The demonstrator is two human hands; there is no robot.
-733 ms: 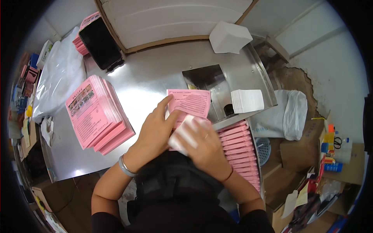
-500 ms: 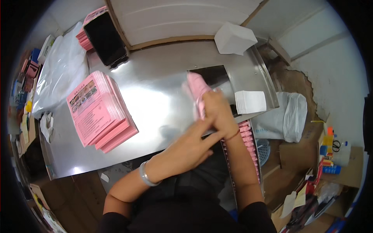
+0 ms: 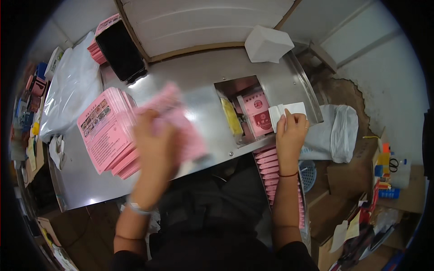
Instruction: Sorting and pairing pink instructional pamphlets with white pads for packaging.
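My left hand [image 3: 156, 144] is closed on a pink printed sheet [image 3: 192, 140], both blurred by motion, just right of a thick stack of pink printed sheets [image 3: 101, 140]. At the right edge of the metal table, the fingertips of my right hand [image 3: 291, 137] pinch the near edge of a small white paper pile [image 3: 296, 108]. Left of that hand, a rectangular opening in the tabletop [image 3: 239, 86] holds a pink printed packet [image 3: 254, 103] and something yellow [image 3: 231, 118]. Below the table, a long box holds a row of pink wrapped packets [image 3: 267, 169].
A black phone [image 3: 120, 47] leans at the back left beside clear plastic film [image 3: 74, 86]. A larger white paper stack [image 3: 267, 44] stands at the back right. Beyond the table's right edge are a white sack [image 3: 341, 133], a blue basket [image 3: 307, 174] and cardboard boxes.
My hands have separated. The left moved left with a pink sheet; the right left a pink rolled piece and reached the white pile. The opening's contents now show.
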